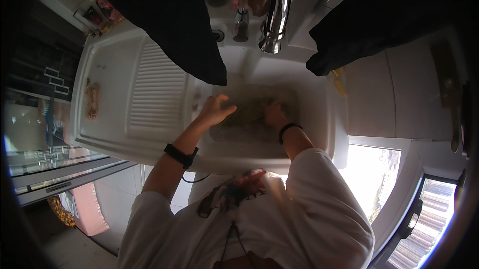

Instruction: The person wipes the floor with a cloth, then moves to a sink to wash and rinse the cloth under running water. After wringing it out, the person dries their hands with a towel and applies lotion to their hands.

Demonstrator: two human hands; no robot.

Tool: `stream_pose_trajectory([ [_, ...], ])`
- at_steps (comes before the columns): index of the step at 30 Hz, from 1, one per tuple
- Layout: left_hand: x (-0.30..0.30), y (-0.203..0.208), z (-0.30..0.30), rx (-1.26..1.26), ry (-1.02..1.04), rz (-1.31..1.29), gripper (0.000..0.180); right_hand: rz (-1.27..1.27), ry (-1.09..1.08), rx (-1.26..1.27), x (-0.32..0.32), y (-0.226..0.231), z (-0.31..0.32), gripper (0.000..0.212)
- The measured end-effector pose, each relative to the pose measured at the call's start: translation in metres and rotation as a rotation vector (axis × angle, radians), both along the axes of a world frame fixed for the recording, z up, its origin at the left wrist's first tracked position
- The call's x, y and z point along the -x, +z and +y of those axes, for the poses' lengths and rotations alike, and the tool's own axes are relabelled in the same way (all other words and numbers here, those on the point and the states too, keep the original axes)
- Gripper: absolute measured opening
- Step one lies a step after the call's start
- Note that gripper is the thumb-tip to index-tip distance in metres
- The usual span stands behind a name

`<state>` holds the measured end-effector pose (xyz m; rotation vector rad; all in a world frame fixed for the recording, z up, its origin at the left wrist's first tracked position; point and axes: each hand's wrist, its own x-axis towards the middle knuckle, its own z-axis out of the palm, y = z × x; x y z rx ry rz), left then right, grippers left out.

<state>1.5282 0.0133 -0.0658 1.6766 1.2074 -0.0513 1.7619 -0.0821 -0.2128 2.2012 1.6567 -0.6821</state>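
Observation:
My left hand (215, 111) hovers over the left side of a white sink basin (314, 87), its thumb and fingers apart and nothing in it. Farther right, my right hand (273, 113) reaches down into the murky water (239, 132) in the basin. Its fingertips are hard to see there, beside a dark, greenish-brown soft shape (249, 112) that could be wet cloth. Whether those fingers grip it cannot be told. A dark band circles each wrist.
A chrome faucet (273, 39) rises behind the basin, with a second metal fitting (241, 25) beside it. Dark garments (174, 34) hang low over the sink from both sides. Left lies a ribbed drainboard (158, 89) with a small pinkish-brown item (92, 100). A bright window (374, 174) is at right.

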Motion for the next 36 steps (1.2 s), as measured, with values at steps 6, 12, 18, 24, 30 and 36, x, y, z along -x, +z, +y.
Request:
stream_pose_trajectory([
  [6,-0.016,-0.004,0.000,0.493,0.248,-0.114,0.074,0.507,-0.216,-0.041,0.029,0.033,0.026,0.043],
  [12,-0.031,-0.028,0.011,0.848,0.787,-0.184,0.055,0.828,-0.186,-0.639,0.073,0.152,0.015,0.045],
  [18,-0.028,-0.071,0.016,0.964,0.201,-1.287,0.027,0.817,-0.249,-0.948,0.128,0.198,0.020,0.038],
  [24,-0.031,-0.092,0.011,1.095,0.255,-1.361,0.025,0.678,-0.410,-1.045,0.139,0.175,0.033,0.023],
  [30,-0.051,-0.061,-0.012,0.730,0.755,-0.446,0.044,0.539,-0.215,-0.881,0.085,0.099,0.056,0.027],
  [36,-0.040,-0.036,0.003,0.534,0.655,-0.152,0.043,0.288,-0.616,-0.281,-0.035,0.024,0.037,0.046],
])
